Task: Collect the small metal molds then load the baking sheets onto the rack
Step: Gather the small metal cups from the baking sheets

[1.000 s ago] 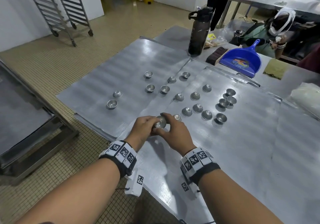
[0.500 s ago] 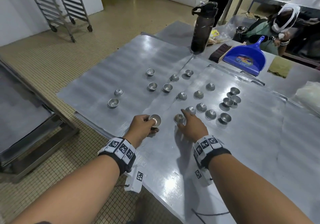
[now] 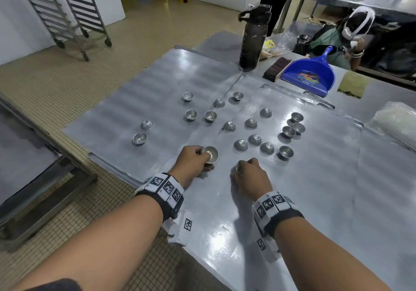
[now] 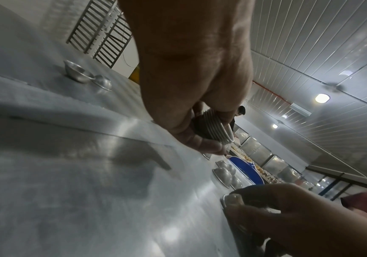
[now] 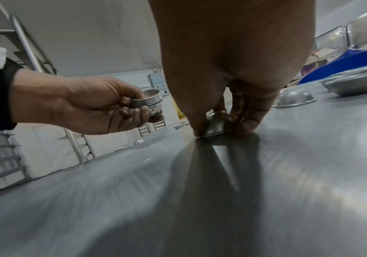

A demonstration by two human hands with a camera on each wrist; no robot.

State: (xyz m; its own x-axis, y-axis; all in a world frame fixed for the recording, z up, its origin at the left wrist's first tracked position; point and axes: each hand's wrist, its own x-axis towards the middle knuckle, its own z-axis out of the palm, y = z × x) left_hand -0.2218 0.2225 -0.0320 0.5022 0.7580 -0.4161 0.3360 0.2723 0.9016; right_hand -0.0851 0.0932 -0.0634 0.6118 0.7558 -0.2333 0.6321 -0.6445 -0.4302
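Molds (image 3: 240, 145), small and round and made of shiny gray metal, sit all over the flat baking sheets (image 3: 304, 178) in front of me. Some stand like tiny bowls and some lie upside down like little domes. My left hand (image 3: 191, 163) has its fingers and thumb curled around a stack of molds (image 5: 148, 102), one tucked inside the other, so the rims make thin rings. I hold that stack just above the sheet. My right hand (image 3: 248, 179) is down on the sheet, and its fingertips (image 5: 247, 125) pinch one upside-down mold (image 5: 214, 127) that touches the smooth metal. The sheets look slick and bright, with soft wavy lines where the light hits. Two more molds lie apart on the left sheet (image 3: 108, 128), near its edge. Farther back stand a dark water bottle (image 3: 253, 38), a brush (image 3: 275, 68) and a blue plastic dustpan (image 3: 309, 76). Across the tiled floor is a tall metal rack (image 3: 65, 9) on wheels.
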